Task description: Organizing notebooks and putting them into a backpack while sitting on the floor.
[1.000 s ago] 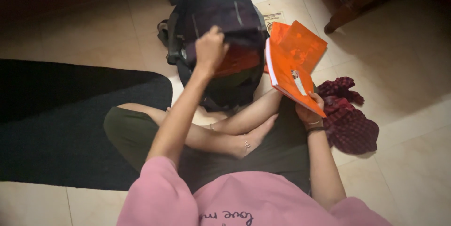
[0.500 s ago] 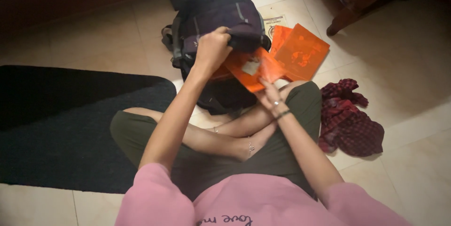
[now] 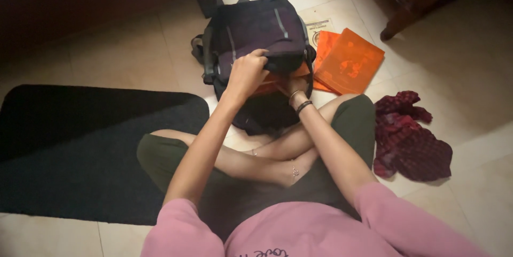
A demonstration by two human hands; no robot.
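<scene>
While seated cross-legged on tile: a person works at a dark backpack point(image 3: 256, 32)
Left hand point(image 3: 247, 71): fist gripping the flap
Right hand point(image 3: 293, 83): just beside it, pushing an orange notebook point(image 3: 278, 78) into the opening; grip hidden
Beyond the right hand: orange books point(image 3: 350, 60), a maroon cloth point(image 3: 409, 139)

Dark woven cloth backpack point(image 3: 256, 27), matt; glossy orange paper notebooks point(image 3: 350, 60); crumpled checked maroon cloth point(image 3: 411, 142); polished smooth floor tiles point(image 3: 133, 48)

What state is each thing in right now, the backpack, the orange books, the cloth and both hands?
Backpack: open, upright on the floor.
Left hand: gripping the backpack's top flap.
Right hand: at the opening, on an orange book.
Orange book: partly inside the backpack.
Orange books: closed, flat on the floor.
Red checked cloth: crumpled.
</scene>
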